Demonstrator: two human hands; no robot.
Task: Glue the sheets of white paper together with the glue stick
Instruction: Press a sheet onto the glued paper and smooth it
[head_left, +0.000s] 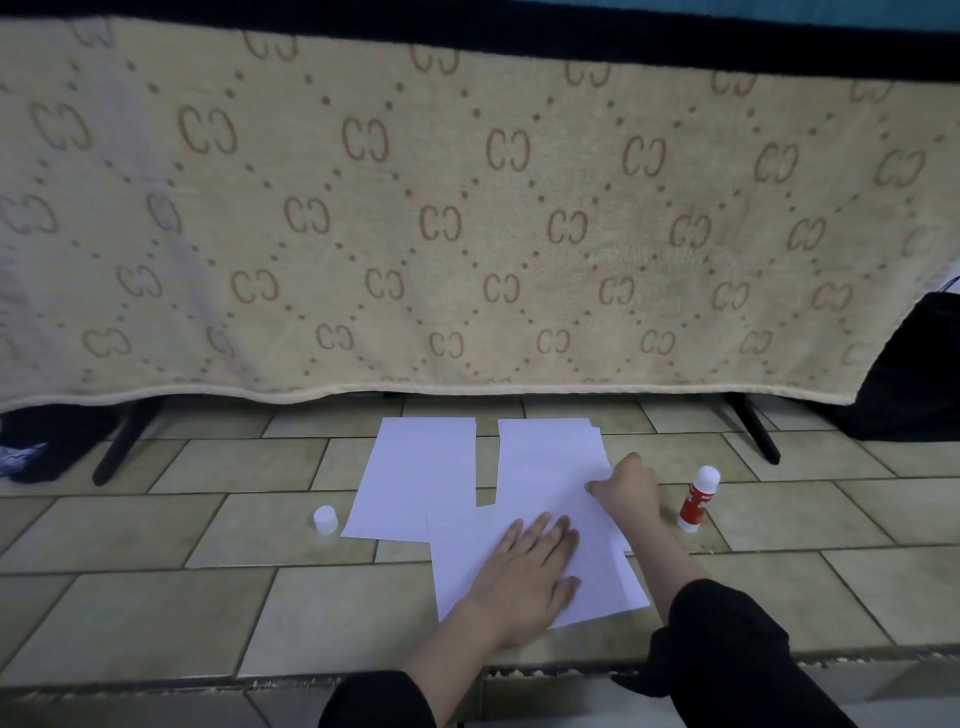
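Several white paper sheets lie on the tiled floor. One sheet (415, 478) lies alone at the left. A stack (550, 467) lies to its right, overlapping a nearer sheet (467, 556). My left hand (530, 571) rests flat, fingers spread, on the nearer sheet. My right hand (626, 493) pinches the right edge of the top sheet of the stack. A red and white glue stick (698, 499) stands upright to the right of my right hand, apart from it. Its white cap (325, 518) stands left of the papers.
A beige patterned blanket (467, 208) hangs over a frame with dark legs (753, 426) just behind the papers. A black bag (914, 364) sits at the far right, and dark cloth (36, 447) lies at the far left. A floor step edge (519, 675) runs near my arms.
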